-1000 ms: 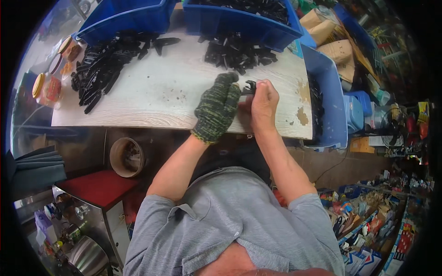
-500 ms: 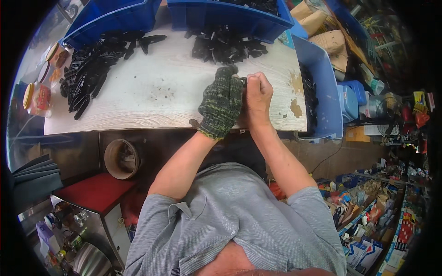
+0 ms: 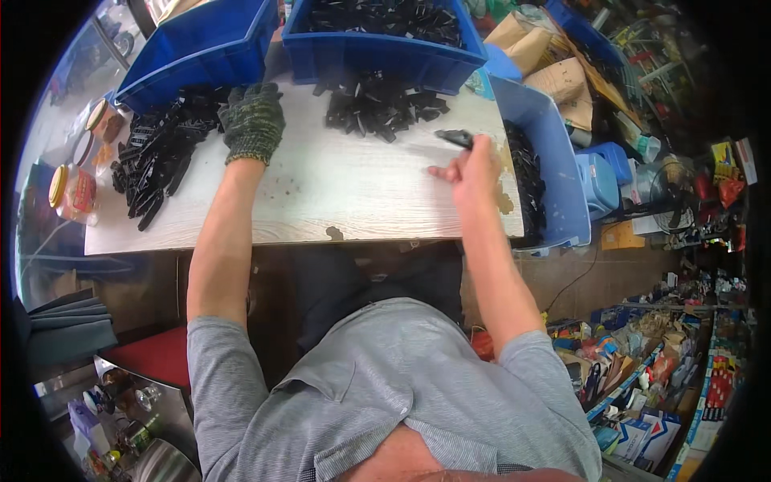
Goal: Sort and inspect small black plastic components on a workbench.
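Observation:
My left hand (image 3: 252,126), in a dark green knitted glove, reaches to the right end of a pile of long black strips (image 3: 157,157). Its fingers look apart over the strips; their tips are partly hidden. Bare and raised over the right part of the table, my right hand (image 3: 474,175) grips a small black pointed object (image 3: 455,138) that sticks out to the left past the thumb. Whether it is a tool or one of the black pieces I cannot tell. A heap of short black pieces (image 3: 381,108) lies ahead, between my hands.
Two blue bins stand at the table's far edge: a left bin (image 3: 201,56) and a right bin (image 3: 385,58) filled with black pieces. A light blue tub (image 3: 562,173) adjoins the right edge. Lidded jars (image 3: 76,193) stand at the left of the white table (image 3: 337,201).
My hands were together near the table's front edge and are now apart. The left has gone forward and left to the strips; the right has moved slightly right with the black object.

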